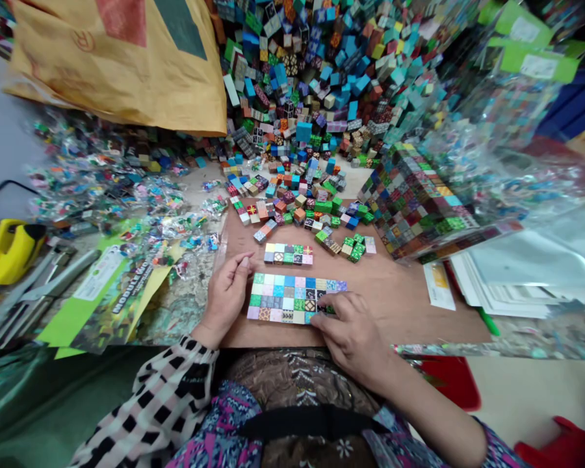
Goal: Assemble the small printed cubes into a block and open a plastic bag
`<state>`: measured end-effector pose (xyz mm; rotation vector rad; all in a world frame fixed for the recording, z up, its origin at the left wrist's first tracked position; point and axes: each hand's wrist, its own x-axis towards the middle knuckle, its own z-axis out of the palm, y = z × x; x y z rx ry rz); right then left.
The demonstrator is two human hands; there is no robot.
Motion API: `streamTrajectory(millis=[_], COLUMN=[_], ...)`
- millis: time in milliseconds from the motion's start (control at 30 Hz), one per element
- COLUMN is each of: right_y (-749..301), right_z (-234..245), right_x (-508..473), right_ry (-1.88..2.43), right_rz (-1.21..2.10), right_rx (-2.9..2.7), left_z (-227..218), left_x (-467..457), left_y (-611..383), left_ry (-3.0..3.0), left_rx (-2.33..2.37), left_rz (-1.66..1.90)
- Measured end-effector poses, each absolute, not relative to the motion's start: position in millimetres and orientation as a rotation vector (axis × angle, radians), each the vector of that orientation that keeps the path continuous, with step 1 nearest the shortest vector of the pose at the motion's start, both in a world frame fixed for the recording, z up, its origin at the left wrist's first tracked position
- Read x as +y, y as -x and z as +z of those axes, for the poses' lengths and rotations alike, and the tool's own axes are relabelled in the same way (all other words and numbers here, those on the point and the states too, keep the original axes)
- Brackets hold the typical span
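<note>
A flat grid of small coloured cubes lies on a brown board in front of me. My left hand rests against the grid's left end, fingers curled, thumb touching the top corner. My right hand presses on the grid's lower right corner, fingers bent over a green cube. A short row of cubes sits just beyond the grid. Loose cubes are scattered further back on the board.
A huge pile of coloured cubes rises at the back. A clear-wrapped block of cubes stands right, beside stacked plastic sleeves. Packed bags and green cards lie left, near a yellow tool. A brown sack hangs top left.
</note>
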<state>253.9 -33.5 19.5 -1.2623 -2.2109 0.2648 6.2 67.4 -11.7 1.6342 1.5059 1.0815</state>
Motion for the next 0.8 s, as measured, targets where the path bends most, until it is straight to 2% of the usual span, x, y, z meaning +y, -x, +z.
streamTrajectory(millis=[800], right_y=[-228], right_z=[27], right_x=[-14], right_ry=[1.138], right_rz=[0.257], right_rx=[-2.404], left_z=[-10], left_x=[65], left_y=[-8], left_ry=[-1.641], left_rx=[1.519], left_rz=[1.071])
